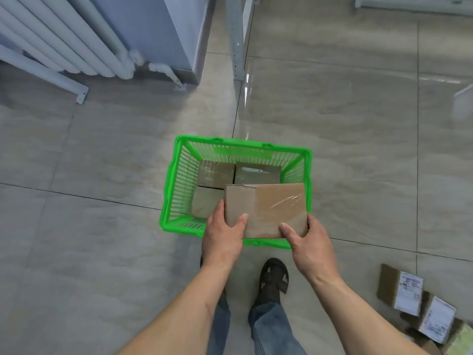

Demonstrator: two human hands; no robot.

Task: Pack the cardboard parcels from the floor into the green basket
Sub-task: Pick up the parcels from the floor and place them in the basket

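Fingers of the left hand (pixel 223 237) and right hand (pixel 308 242) grip a cardboard parcel (pixel 266 210) above the green basket (pixel 176 180), three parcels already inside, several labelled parcels (pixel 409 290) unpacked right of it.

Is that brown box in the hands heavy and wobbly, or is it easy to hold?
The cardboard parcel probably stays stiff: its edges look straight while the left hand and right hand hold only its near corners. It seems fairly light, since thumbs and fingertips are enough. The shiny tape could be a bit slippery. Flat sides mean it shouldn't roll in the green basket.
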